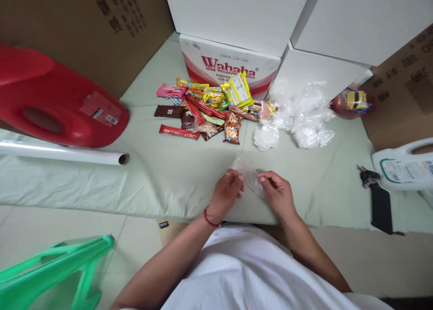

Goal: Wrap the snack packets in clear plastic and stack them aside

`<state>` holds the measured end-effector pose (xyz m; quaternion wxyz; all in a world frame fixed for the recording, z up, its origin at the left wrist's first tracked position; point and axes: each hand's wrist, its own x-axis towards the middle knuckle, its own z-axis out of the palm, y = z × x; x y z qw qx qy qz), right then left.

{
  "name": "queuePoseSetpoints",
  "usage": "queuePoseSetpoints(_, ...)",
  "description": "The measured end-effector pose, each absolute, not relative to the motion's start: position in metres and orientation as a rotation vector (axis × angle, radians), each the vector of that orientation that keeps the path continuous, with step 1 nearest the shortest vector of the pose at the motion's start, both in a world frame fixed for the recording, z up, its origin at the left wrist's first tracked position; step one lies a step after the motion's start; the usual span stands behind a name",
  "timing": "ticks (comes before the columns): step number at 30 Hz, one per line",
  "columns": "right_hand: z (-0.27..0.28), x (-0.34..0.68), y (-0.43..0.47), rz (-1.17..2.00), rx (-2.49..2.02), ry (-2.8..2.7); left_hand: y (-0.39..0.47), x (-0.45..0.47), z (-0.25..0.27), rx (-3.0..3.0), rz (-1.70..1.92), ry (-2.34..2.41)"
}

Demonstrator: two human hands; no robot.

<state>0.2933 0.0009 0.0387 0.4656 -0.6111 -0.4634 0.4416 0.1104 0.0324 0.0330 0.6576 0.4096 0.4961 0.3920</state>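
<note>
A small clear plastic bag point(250, 177) is stretched between my two hands above the green cloth. My left hand point(227, 190), with a red string bracelet at the wrist, pinches one side of it. On the other side, my right hand point(278, 193) grips an edge between thumb and fingers. Beyond my hands lies a heap of wrapped snacks point(203, 107) in red, yellow, brown and pink wrappers. Beside that heap, to the right, is a pile of crumpled clear plastic bags point(306, 116); their contents, if any, cannot be made out.
A red plastic jug point(61, 102) and a white roll point(64, 153) lie at left. Behind stand a Wahaha carton point(233, 64) and white boxes point(237, 12). At right are a white bottle point(406, 165), keys point(368, 177) and a black phone-like object point(381, 208). A green stool point(57, 269) stands below left.
</note>
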Motion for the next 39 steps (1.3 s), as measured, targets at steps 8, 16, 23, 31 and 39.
queuePoseSetpoints(8,0.035,0.290,-0.003,0.975,-1.553,-1.117,0.035,0.127,0.024,0.728,0.918,1.045)
queuePoseSetpoints(16,0.024,0.315,-0.007,1.191,-1.627,-0.861,0.038,0.112,0.023,0.533,1.059,0.979)
queuePoseSetpoints(23,0.039,0.322,0.021,1.453,-1.526,-0.877,0.022,0.112,0.022,0.838,0.986,0.831)
queuePoseSetpoints(31,0.034,0.313,0.032,1.480,-1.471,-0.649,0.013,0.094,0.014,0.826,1.136,0.846)
queuePoseSetpoints(39,0.032,0.299,0.017,1.572,-1.401,-0.700,0.019,0.095,0.017,0.696,1.175,0.895)
